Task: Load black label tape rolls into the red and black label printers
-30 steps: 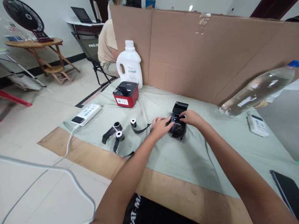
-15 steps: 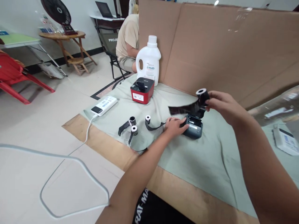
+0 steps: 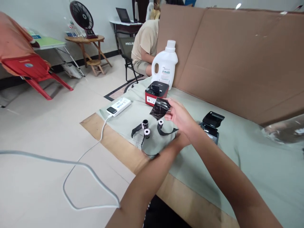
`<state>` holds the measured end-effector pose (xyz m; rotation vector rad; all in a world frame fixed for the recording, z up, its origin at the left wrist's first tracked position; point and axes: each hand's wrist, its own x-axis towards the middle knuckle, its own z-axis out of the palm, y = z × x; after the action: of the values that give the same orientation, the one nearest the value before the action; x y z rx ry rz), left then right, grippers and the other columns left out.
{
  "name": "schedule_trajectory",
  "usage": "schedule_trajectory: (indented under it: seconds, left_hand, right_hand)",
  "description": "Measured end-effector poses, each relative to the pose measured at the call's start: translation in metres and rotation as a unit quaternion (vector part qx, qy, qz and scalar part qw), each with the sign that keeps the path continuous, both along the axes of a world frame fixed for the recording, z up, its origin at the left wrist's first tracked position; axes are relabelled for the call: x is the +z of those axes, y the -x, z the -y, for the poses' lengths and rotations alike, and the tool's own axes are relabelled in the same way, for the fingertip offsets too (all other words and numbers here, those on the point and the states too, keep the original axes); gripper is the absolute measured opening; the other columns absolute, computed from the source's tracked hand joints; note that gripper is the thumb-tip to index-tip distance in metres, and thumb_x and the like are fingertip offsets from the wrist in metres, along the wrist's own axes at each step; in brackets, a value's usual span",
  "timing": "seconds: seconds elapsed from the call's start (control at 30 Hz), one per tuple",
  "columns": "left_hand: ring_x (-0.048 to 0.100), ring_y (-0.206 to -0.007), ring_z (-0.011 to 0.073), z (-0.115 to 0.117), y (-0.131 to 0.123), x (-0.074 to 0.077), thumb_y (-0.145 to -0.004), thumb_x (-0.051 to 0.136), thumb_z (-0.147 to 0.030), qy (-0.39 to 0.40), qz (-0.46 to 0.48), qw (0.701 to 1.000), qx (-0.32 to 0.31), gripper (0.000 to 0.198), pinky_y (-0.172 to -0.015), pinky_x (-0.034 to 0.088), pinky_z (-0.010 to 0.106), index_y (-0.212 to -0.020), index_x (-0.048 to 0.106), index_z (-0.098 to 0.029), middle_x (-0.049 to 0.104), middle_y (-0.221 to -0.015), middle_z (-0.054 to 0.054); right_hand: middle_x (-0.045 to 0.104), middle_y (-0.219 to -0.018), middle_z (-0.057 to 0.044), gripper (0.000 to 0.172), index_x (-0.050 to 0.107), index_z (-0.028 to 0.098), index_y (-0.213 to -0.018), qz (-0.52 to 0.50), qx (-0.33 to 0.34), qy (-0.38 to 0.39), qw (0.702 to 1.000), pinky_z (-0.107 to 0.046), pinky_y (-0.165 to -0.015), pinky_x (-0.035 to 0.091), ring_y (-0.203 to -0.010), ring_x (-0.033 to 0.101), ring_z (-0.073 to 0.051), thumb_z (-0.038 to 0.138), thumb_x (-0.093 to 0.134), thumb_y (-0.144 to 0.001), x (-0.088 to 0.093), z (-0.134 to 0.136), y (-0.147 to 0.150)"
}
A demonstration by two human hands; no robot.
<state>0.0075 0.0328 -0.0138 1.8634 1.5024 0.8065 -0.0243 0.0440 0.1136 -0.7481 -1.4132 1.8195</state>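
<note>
My right hand (image 3: 177, 114) is closed on a paper roll, whose glossy black strip (image 3: 160, 108) hangs down to the left of my fingers, in front of the red and black printer (image 3: 156, 91). My left hand (image 3: 184, 139) lies low behind my right forearm, its fingers hidden. Beyond that forearm stands a small dark printer (image 3: 212, 133) with its lid (image 3: 213, 119) raised. Left of my hands are a black roll (image 3: 145, 123), a roll with a white core (image 3: 147, 134) and a smaller roll (image 3: 161, 123), each trailing a dark strip.
A white jug (image 3: 166, 63) stands behind the red printer, beside a tall cardboard panel (image 3: 228, 57). A white power strip (image 3: 119, 106) with a cable (image 3: 102, 129) lies at the cloth's left edge. Two other people sit farther back.
My right hand has carried the paper roll left, from above the small printer to in front of the red one. My left hand has become mostly hidden behind my right forearm.
</note>
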Motion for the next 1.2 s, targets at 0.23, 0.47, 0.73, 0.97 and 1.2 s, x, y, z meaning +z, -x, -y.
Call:
schedule_trajectory:
  seconds: [0.23,0.47,0.73,0.97,1.2]
  left_hand:
    - [0.047,-0.139,0.0306,-0.005,-0.001,-0.016,-0.096,0.056,-0.051,-0.014,0.017,0.999,-0.026,0.057,-0.124,0.029,0.040,-0.149,0.051,-0.033,0.052,-0.151,0.005]
    - [0.039,-0.146,0.0272,-0.003,-0.002,-0.019,-0.096,0.058,-0.046,-0.004,0.038,0.999,-0.023,0.058,-0.127,0.024,0.035,-0.151,0.049,-0.032,0.046,-0.157,0.003]
    - [0.034,-0.148,0.0321,-0.003,0.003,-0.003,-0.093,0.048,-0.066,0.036,0.017,0.998,-0.043,0.071,-0.126,0.021,0.045,-0.154,0.046,-0.029,0.046,-0.156,0.009]
    - [0.040,-0.143,0.0319,-0.012,-0.004,-0.027,-0.095,0.048,-0.065,-0.020,0.035,0.998,-0.050,0.069,-0.124,0.021,0.045,-0.152,0.048,-0.025,0.050,-0.153,0.012]
    - [0.050,-0.132,0.0358,-0.023,-0.007,-0.028,-0.090,0.062,-0.060,-0.053,-0.005,0.998,-0.030,0.060,-0.117,0.029,0.057,-0.138,0.063,-0.024,0.064,-0.134,0.018]
  right_hand:
    - [0.054,-0.078,0.003,0.028,0.054,0.026,-0.105,0.095,-0.077,-0.200,0.972,-0.025,-0.059,0.043,-0.062,0.052,-0.012,0.040,0.068,-0.086,-0.002,-0.016,0.012]
    - [0.070,-0.106,-0.016,0.027,0.060,0.018,-0.113,0.451,0.025,-0.477,0.754,-0.042,-0.084,0.052,-0.099,0.068,-0.033,0.017,0.066,-0.087,-0.018,-0.044,0.056]
    - [0.067,-0.128,-0.022,0.040,0.063,0.014,-0.128,0.590,0.115,-0.438,0.669,-0.042,-0.090,0.053,-0.114,0.066,-0.036,0.024,0.065,-0.089,-0.037,-0.047,0.084]
    - [0.073,-0.116,-0.013,0.036,0.071,0.025,-0.120,0.590,0.071,-0.442,0.672,-0.037,-0.083,0.051,-0.106,0.068,-0.031,0.042,0.049,-0.099,-0.016,-0.015,0.038]
    - [0.074,-0.095,-0.007,0.018,0.073,0.023,-0.096,0.594,0.074,-0.332,0.729,-0.030,-0.071,0.047,-0.087,0.068,-0.024,0.025,0.064,-0.081,-0.043,-0.003,-0.005]
